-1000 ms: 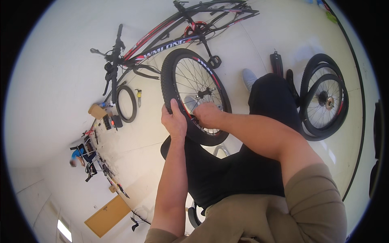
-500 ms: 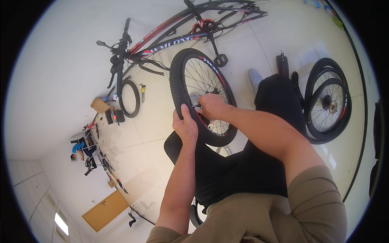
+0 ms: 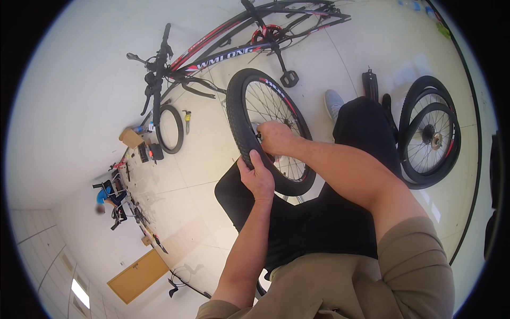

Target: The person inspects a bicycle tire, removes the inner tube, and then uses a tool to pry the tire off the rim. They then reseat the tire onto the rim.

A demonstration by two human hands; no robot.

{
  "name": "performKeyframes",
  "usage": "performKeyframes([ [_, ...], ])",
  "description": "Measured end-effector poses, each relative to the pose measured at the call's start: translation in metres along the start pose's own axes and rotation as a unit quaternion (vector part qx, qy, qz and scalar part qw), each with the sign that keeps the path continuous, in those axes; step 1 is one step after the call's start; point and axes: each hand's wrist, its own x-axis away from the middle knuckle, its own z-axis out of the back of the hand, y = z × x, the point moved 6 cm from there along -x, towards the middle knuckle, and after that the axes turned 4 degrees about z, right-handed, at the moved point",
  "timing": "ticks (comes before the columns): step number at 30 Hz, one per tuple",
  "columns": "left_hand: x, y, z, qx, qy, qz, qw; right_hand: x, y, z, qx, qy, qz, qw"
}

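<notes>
A black bicycle wheel (image 3: 245, 101) with a tyre and thin spokes stands upright between my knees. My left hand (image 3: 257, 176) grips the tyre at its near left edge, fingers wrapped over the tread. My right hand (image 3: 276, 138) reaches through to the middle of the wheel, closed on something small near the hub; what it holds is too small to tell. My legs in black trousers (image 3: 366, 127) frame the wheel.
A red and black bicycle frame (image 3: 223, 50) lies on the pale floor beyond the wheel, without wheels. A second wheel and a loose tyre (image 3: 430, 138) lie to the right. A smaller tyre (image 3: 172, 129), a box and tools sit at the left. A person in blue works far left.
The wheel and both hands have shifted slightly right and lower in view. My left hand has slid a little along the tyre; my right hand stays near the hub.
</notes>
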Motion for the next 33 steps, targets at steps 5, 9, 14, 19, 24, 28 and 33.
performKeyframes([
  [5, 0.01, -0.007, 0.001, 0.013, 0.006, 0.002, 1.0, 0.002, -0.003, 0.001, 0.009, -0.037, 0.0, 0.999],
  [9, 0.017, -0.015, 0.004, 0.011, 0.008, -0.01, 1.0, 0.003, -0.005, 0.003, 0.021, -0.052, -0.007, 0.998],
  [14, 0.026, -0.024, 0.007, 0.027, -0.002, 0.021, 0.999, 0.005, -0.008, -0.001, 0.022, -0.07, -0.002, 0.997],
  [19, 0.039, -0.039, 0.016, 0.042, -0.076, 0.078, 0.993, 0.021, -0.011, -0.007, 0.032, -0.138, 0.037, 0.989],
  [24, 0.022, -0.024, 0.027, 0.123, -0.116, 0.204, 0.964, 0.032, -0.014, -0.007, 0.02, -0.157, 0.024, 0.987],
  [28, -0.044, 0.013, 0.009, 0.119, -0.146, 0.234, 0.954, 0.027, -0.011, -0.012, 0.028, -0.157, 0.051, 0.986],
  [33, -0.095, 0.02, -0.025, 0.087, -0.238, 0.294, 0.922, 0.008, -0.016, -0.002, 0.066, -0.133, 0.101, 0.984],
])
